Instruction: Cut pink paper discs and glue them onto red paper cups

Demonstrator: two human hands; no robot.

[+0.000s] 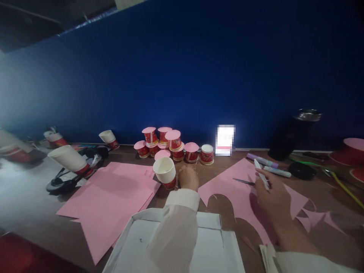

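Observation:
My left hand (188, 178) is at the middle of the table with its fingers curled in. Just to its left stands a white paper cup (165, 169) nested in a red printed one. Whether my fingertips touch that cup or hold something small is hidden. My right hand (273, 195) grips a slim white pen-like tube (262, 175) over a pink paper sheet (224, 182) with round pieces cut out. A thin dark pointed blade (243, 181) lies on that sheet. Behind my left hand, several red paper cups (192, 153) topped with pink discs stand partly stacked.
Pink sheets (113, 193) lie to the left, and a white box lid (210, 242) is in front. Two pens (275, 171) and a black round lid (302, 171) sit at right, near a dark flask (284, 136). Other cup stacks (68, 159) stand left; a blue partition (182, 76) rises behind.

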